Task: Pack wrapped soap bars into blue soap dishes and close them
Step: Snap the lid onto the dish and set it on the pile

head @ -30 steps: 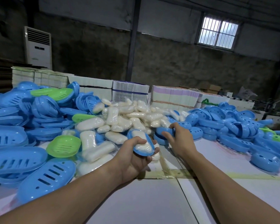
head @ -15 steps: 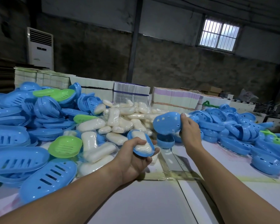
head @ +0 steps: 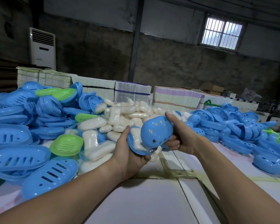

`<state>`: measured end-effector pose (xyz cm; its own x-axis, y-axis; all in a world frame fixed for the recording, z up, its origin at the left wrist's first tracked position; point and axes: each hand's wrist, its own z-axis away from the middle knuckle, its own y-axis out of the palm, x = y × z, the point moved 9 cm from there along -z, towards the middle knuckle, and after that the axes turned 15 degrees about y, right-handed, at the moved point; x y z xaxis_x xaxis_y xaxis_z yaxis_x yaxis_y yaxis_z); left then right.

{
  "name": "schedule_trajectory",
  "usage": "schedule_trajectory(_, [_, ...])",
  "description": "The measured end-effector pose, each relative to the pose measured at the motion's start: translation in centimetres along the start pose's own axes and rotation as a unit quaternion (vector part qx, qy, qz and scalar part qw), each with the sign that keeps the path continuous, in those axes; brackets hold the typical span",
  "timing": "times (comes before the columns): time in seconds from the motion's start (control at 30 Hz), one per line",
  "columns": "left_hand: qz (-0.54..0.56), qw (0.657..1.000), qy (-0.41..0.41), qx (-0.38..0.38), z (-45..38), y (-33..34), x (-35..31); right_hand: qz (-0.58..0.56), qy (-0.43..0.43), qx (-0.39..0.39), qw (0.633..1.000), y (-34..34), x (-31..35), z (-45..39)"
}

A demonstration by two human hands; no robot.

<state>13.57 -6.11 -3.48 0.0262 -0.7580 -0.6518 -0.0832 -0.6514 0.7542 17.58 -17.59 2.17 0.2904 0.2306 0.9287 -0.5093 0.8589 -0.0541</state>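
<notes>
My left hand [head: 129,155] grips a blue soap dish base [head: 137,150] from below, and a wrapped white soap bar [head: 137,139] lies in it. My right hand [head: 182,135] holds a blue domed lid [head: 157,131] with small holes, tilted over the right part of the base and soap. Behind them lies a heap of wrapped soap bars [head: 120,117] in the middle of the table.
Slotted blue dish bases and a few green ones [head: 66,145] are piled at the left. Blue holed lids [head: 233,126] are heaped at the right. Stacked cartons [head: 132,91] line the table's far edge. White tabletop [head: 152,199] with yellowish tape lies in front.
My right hand picked a blue lid from the right pile, lifted it and carried it left onto the dish in my left hand. My left hand stayed in place.
</notes>
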Motion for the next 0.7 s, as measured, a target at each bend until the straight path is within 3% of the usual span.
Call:
schedule_trajectory(0.07, [0.007,1.0,-0.006,0.001,0.0,0.0,0.1,0.055,0.007,0.008,0.998,0.7,0.0,0.3])
schedule_trajectory(0.2, [0.008,1.0,-0.003,0.016,0.2,0.4,0.2,0.164,-0.013,-0.064,0.984,1.2,0.6,0.4])
schedule_trajectory(0.33, [0.0,0.999,0.001,0.041,0.1,0.8,0.1,0.201,-0.024,-0.126,0.971,1.7,1.1,0.3])
schedule_trajectory(0.4, [0.008,0.999,0.003,0.044,0.1,0.8,0.0,0.254,-0.039,-0.188,0.948,1.4,1.8,0.7])
schedule_trajectory(0.5, [0.01,0.999,0.009,0.03,0.1,0.5,-0.2,0.357,-0.102,-0.281,0.885,1.3,3.4,1.8])
schedule_trajectory(0.57, [0.005,1.0,0.013,0.02,0.2,0.4,-0.3,0.379,-0.115,-0.286,0.873,1.8,3.6,2.0])
schedule_trajectory(0.7, [-0.034,0.999,0.033,0.004,0.0,0.1,-0.8,0.372,-0.067,-0.245,0.893,3.1,2.7,1.8])
